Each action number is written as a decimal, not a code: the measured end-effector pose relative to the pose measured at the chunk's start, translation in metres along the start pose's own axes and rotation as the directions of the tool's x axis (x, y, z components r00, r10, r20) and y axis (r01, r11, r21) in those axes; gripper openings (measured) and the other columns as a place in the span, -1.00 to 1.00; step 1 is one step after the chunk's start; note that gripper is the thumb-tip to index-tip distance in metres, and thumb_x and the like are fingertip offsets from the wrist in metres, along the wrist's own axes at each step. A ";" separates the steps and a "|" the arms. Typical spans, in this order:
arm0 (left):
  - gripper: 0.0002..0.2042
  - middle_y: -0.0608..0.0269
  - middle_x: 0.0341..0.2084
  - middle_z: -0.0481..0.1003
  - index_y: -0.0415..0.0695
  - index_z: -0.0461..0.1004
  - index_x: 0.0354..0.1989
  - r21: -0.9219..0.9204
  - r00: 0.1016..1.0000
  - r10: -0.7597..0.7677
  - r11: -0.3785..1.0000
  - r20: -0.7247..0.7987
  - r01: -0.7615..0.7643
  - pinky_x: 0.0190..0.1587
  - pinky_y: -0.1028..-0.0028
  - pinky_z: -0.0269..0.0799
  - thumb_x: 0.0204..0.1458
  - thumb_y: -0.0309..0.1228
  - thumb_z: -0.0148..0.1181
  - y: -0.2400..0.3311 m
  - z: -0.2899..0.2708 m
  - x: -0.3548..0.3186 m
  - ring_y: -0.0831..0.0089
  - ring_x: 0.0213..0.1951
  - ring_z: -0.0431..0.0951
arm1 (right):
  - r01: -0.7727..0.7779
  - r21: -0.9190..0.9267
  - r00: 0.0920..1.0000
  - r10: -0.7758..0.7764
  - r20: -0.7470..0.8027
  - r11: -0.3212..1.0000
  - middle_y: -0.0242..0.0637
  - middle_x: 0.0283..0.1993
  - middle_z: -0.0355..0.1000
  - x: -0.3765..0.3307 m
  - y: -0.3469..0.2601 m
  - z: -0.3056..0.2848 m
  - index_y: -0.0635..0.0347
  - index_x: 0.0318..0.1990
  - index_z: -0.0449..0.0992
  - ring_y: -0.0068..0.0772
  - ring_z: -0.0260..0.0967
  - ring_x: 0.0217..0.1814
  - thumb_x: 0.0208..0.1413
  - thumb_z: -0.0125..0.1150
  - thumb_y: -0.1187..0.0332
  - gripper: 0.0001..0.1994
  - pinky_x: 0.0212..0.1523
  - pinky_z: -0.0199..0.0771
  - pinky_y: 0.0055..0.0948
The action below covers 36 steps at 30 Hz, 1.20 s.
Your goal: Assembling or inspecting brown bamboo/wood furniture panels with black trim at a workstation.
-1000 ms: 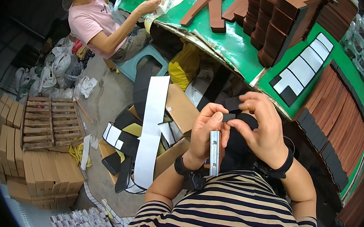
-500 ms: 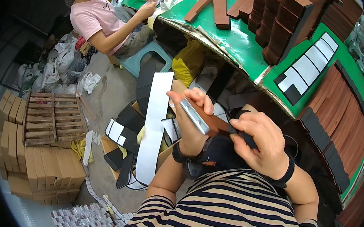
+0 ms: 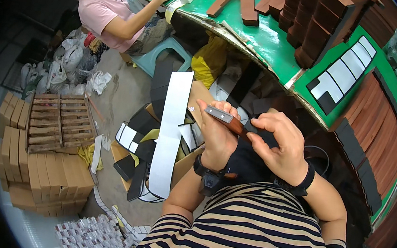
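My left hand (image 3: 218,134) grips a narrow reddish-brown wooden strip (image 3: 227,119) with a pale silvery face near its upper end. My right hand (image 3: 278,145) pinches the strip's lower right end, where a small black piece (image 3: 251,127) shows between its fingers. Both hands are held close together above my lap, in front of my striped shirt (image 3: 250,229). Each wrist wears a dark band.
A green-topped table (image 3: 264,34) carries stacks of brown wooden pieces (image 3: 313,20) and black-and-white panels (image 3: 341,75). A cardboard box (image 3: 159,134) of black and white strips stands on the floor at my left. Brown blocks (image 3: 36,166) are stacked at far left. A person in pink (image 3: 109,10) works at the table.
The strip stood upright between both hands raised together. It now lies tilted, with my left hand lower and to the left and my right hand pinching the right end.
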State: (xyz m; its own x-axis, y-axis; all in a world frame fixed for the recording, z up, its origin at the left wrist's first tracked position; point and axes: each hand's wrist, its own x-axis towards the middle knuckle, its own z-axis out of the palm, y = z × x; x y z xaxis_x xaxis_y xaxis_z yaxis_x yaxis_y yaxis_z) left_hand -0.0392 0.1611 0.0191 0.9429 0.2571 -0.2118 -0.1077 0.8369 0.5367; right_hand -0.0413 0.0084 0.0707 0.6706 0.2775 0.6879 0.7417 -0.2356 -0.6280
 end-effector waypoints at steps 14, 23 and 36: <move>-0.52 0.38 -0.56 0.21 -0.02 0.19 -0.51 -0.045 0.998 0.005 0.999 0.056 -0.003 -0.38 0.46 0.24 0.21 0.14 -0.18 -0.003 0.006 0.001 0.47 -0.50 0.25 | 0.075 -0.008 0.997 -0.075 0.003 0.997 -0.13 -0.28 0.44 0.007 -0.005 0.006 0.31 -0.22 0.47 -0.18 0.46 -0.34 -0.22 0.38 0.59 -0.68 -0.37 0.46 -0.41; -0.53 0.38 -0.57 0.22 -0.01 0.21 -0.50 -0.064 0.999 -0.006 0.998 0.038 0.008 -0.38 0.48 0.25 0.21 0.14 -0.17 -0.006 0.004 0.002 0.47 -0.49 0.27 | 0.088 -0.040 0.996 -0.088 0.013 0.995 -0.13 -0.27 0.44 0.005 -0.005 0.006 0.32 -0.23 0.47 -0.19 0.46 -0.34 -0.21 0.38 0.58 -0.69 -0.37 0.48 -0.41; -0.53 0.37 -0.57 0.21 -0.03 0.20 -0.51 -0.034 1.000 0.021 0.999 0.012 -0.021 -0.39 0.47 0.25 0.22 0.13 -0.17 -0.008 0.009 0.002 0.47 -0.51 0.24 | 0.088 -0.042 0.996 -0.087 0.024 0.995 -0.12 -0.26 0.44 0.005 -0.004 0.005 0.32 -0.22 0.47 -0.18 0.46 -0.33 -0.21 0.39 0.58 -0.68 -0.36 0.48 -0.40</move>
State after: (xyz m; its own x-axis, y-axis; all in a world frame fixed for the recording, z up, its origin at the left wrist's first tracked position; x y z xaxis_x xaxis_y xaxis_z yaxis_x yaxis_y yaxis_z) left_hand -0.0334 0.1508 0.0216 0.9440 0.2693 -0.1906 -0.1382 0.8474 0.5126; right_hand -0.0415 0.0151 0.0750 0.6033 0.3190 0.7309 0.7975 -0.2497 -0.5492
